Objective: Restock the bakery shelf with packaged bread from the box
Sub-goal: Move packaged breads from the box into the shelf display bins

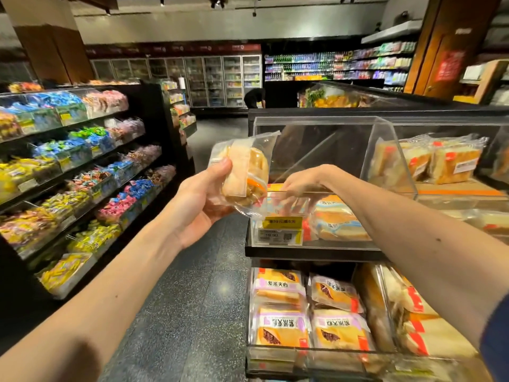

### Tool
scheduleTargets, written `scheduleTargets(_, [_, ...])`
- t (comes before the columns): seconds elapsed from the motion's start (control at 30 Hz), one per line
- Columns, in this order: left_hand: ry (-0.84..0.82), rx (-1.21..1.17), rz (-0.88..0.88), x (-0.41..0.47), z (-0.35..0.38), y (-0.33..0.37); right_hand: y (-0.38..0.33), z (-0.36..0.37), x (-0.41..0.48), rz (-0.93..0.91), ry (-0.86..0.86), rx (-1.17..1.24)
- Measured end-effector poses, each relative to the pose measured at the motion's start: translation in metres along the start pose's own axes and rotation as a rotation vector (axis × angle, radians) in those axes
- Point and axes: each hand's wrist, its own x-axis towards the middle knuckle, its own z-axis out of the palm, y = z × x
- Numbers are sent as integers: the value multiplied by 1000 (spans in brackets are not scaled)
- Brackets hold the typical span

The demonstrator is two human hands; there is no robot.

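Note:
My left hand [202,199] grips a clear-wrapped pack of pale bread [243,169] and holds it upright in front of the bakery shelf's left end. My right hand [298,190] reaches down into the middle tier's clear acrylic bin [275,195], its fingers spread behind the bin's front wall and touching a package there; whether they hold it I cannot tell. A blue-and-white bread pack [338,221] lies just right of that hand. The upper bin [311,144] above is mostly bare at its left. No box is in view.
The lower tier holds several purple-labelled bread packs [281,323]. More wrapped bread [451,164] sits in the upper right bin. A candy rack [82,172] lines the left side of the dark aisle floor [187,312]. A person [254,97] bends over far down the aisle.

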Motion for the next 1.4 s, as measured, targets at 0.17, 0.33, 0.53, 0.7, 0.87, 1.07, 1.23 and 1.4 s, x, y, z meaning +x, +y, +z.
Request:
scheduleTargets(0.17, [-22, 124, 16, 18, 9, -1, 1, -3, -18, -162, 330, 425])
scheduleTargets(0.33, [-78, 320, 34, 21, 36, 8, -3, -9, -107, -350, 195, 596])
scheduleTargets(0.53, [-186, 575, 314, 0, 113, 7, 55, 10, -207, -427, 96, 413])
scheduleTargets(0.7, [-218, 944, 933, -32, 203, -39, 159, 29, -270, -330, 239, 711])
scheduleTargets(0.87, [-458, 1170, 1304, -52, 299, -119, 275, 68, -344, -331, 287, 945])
scheduleTargets(1.07, [-496, 1114, 1051, -90, 405, -205, 395, 113, -418, -255, 642, 907])
scheduleTargets(1.23, [-739, 785, 473, -111, 470, -246, 473, 138, -458, -117, 769, 655])
scheduleTargets(1.4, [-812, 546, 174, -112, 535, -298, 541, 150, -476, -25, 794, 628])
